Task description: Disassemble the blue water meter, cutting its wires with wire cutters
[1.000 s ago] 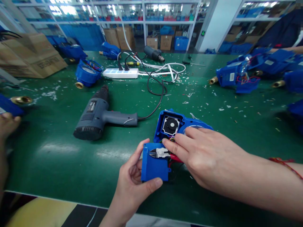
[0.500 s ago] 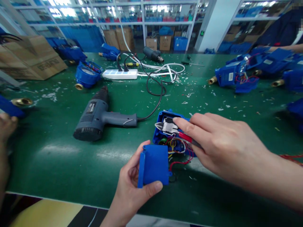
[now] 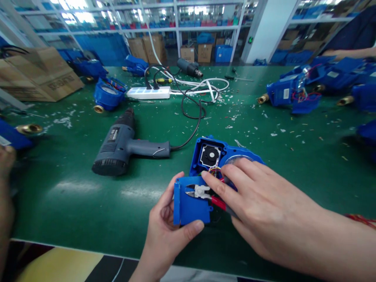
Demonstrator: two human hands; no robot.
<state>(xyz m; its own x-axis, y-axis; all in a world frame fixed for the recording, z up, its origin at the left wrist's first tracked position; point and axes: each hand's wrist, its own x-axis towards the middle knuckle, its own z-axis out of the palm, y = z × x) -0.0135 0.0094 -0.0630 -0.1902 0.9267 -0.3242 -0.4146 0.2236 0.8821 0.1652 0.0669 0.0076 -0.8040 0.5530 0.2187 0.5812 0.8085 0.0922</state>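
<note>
My left hand (image 3: 167,231) is closed on a flat blue plastic cover (image 3: 190,211), gripping it from the left and below. In my right hand (image 3: 255,203) are diagonal cutters (image 3: 201,192) with red and dark handles, their jaws apart over the cover. Just beyond lies a blue meter housing (image 3: 195,156), with a square black part in a pale frame (image 3: 210,155) inside. Thin coloured wires (image 3: 215,170) run in the housing near my right fingertips. My right hand partly covers the housing's round section.
A grey heat gun (image 3: 117,145) lies to the left, its cord leading to a white power strip (image 3: 149,92). More blue meters (image 3: 289,92) stand at the right and left (image 3: 108,94). Another person's hand (image 3: 6,160) is at the left edge. Scraps litter the green table (image 3: 147,223).
My right hand has brought the cutters down and toward me, from over the housing to over the cover. The square black part now shows. My left hand keeps the cover almost still.
</note>
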